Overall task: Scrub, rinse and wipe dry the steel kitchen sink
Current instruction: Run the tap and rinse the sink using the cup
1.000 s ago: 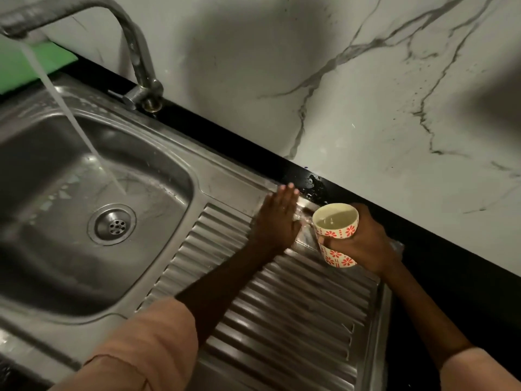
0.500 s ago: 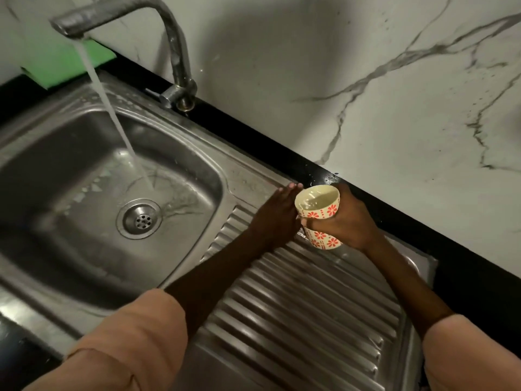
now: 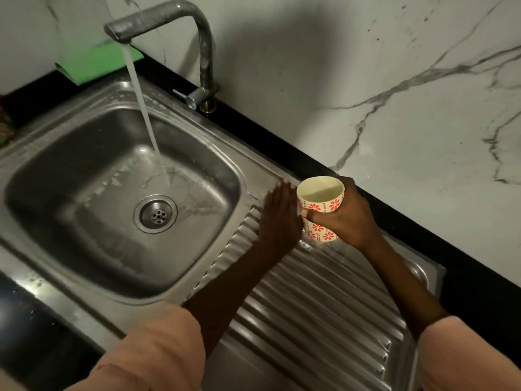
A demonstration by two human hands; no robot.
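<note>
My left hand (image 3: 277, 218) lies flat, fingers straight, on the sink's (image 3: 84, 283) drainboard; my right hand (image 3: 345, 218) grips a cup (image 3: 321, 206) upright beside it. The sink runs lengthwise along the bench (image 3: 479, 289), basin left, tap (image 3: 169, 21) running into it.

You cannot see the left hand's (image 3: 277, 214) palm or how firmly it meets the ridged drainboard (image 3: 315, 311); only its back shows. The right hand (image 3: 345, 214) hides the far side of the cup (image 3: 321, 206), and whether the cup's base touches the steel is not clear. The green object (image 3: 95, 64) at the counter's back left corner is blurred and partly behind the water stream (image 3: 143, 108). Something reddish (image 3: 4, 128) is cut off at the left edge. Both sleeves run out past the bottom edge.
</note>
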